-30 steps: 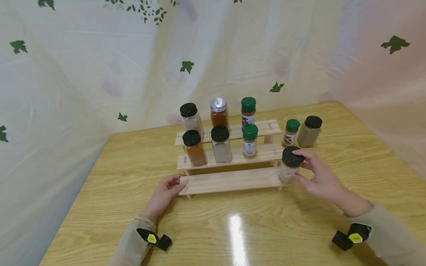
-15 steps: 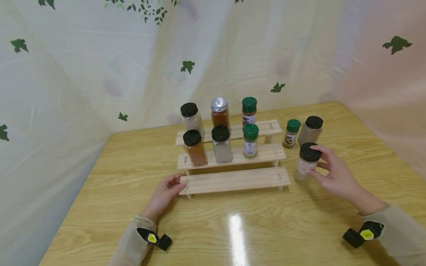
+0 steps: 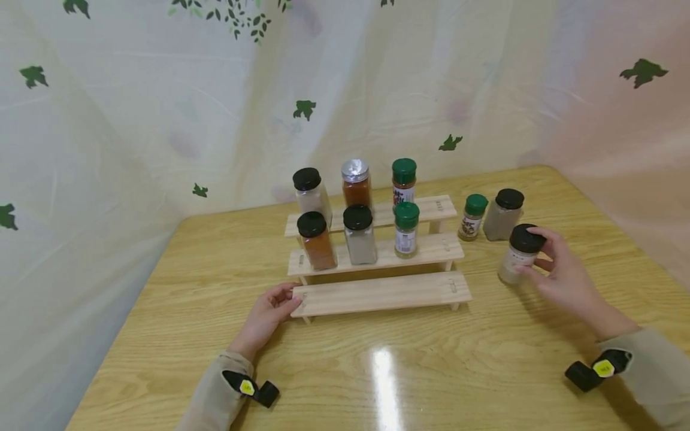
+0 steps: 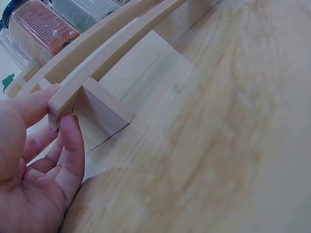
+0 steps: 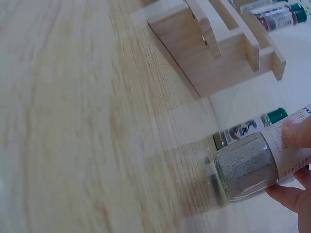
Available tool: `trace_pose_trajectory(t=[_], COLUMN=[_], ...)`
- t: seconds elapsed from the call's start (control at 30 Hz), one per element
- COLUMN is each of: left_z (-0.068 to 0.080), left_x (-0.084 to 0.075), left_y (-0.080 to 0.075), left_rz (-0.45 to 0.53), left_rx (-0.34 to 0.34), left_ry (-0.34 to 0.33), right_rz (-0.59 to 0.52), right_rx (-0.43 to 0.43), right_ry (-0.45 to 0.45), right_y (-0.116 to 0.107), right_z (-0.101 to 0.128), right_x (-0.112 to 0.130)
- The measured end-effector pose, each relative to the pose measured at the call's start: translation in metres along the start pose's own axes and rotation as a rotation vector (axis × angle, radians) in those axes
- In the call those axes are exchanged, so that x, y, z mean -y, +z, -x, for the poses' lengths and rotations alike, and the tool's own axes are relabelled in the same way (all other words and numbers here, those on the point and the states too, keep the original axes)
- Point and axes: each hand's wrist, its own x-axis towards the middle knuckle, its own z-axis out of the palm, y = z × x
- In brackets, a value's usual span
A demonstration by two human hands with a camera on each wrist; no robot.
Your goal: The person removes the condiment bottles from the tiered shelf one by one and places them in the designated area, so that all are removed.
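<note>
My left hand [image 3: 268, 312] pinches the left end of the lowest step of a three-step wooden spice rack [image 3: 377, 293]; in the left wrist view, thumb and fingers of the left hand [image 4: 43, 160] close on the board's end. To the right of the rack, my right hand [image 3: 563, 278] holds a black-lidded spice jar [image 3: 520, 258] by its lid and side, slightly tilted. The right wrist view shows grey powder inside this spice jar [image 5: 247, 167] and its base close over the table. Behind it stand a small green-capped spice bottle [image 3: 471, 220] and a square black-lidded jar [image 3: 503, 216].
On the middle step are an orange-filled jar [image 3: 319, 246], a grey-filled jar [image 3: 360, 240] and a green-capped bottle [image 3: 405, 236]. The top step bears a black-lidded jar [image 3: 312, 194], a silver-lidded jar [image 3: 356, 187] and a green-capped bottle [image 3: 403, 182]. A leaf-patterned curtain [image 3: 242, 137] hangs behind the table.
My right hand has carried the black-lidded spice jar off the right end of the lowest step, rightward over the table. The left hand has stayed at the rack.
</note>
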Motion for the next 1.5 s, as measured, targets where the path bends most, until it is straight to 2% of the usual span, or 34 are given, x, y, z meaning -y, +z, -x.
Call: trace_pose_trajectory(t=[0.3, 0.63, 0.77, 0.97, 1.27, 1.5], left_z=[0.000, 0.000, -0.001, 0.000, -0.001, -0.001], left_x=[0.000, 0.000, 0.000, 0.000, 0.001, 0.002], left_y=[0.000, 0.000, 0.000, 0.000, -0.002, -0.001], left_rz=[-0.004, 0.015, 0.013, 0.014, -0.012, 0.005], left_rx=[-0.004, 0.009, 0.010, 0.008, 0.011, 0.000], left_ry=[-0.010, 0.003, 0.001, 0.001, 0.007, -0.001], right_rz=[-0.039, 0.013, 0.057, 0.118, 0.192, 0.232], right_rx=[-0.090, -0.167, -0.178, -0.134, -0.081, -0.020], right_ry=[0.154, 0.279, 0.278, 0.254, 0.165, 0.210], right_y=[-0.013, -0.020, -0.019, -0.021, -0.029, -0.035], right_z=[-0.008, -0.025, -0.029, -0.037, -0.051, -0.058], right_x=[-0.020, -0.033, -0.036, -0.041, -0.046, -0.051])
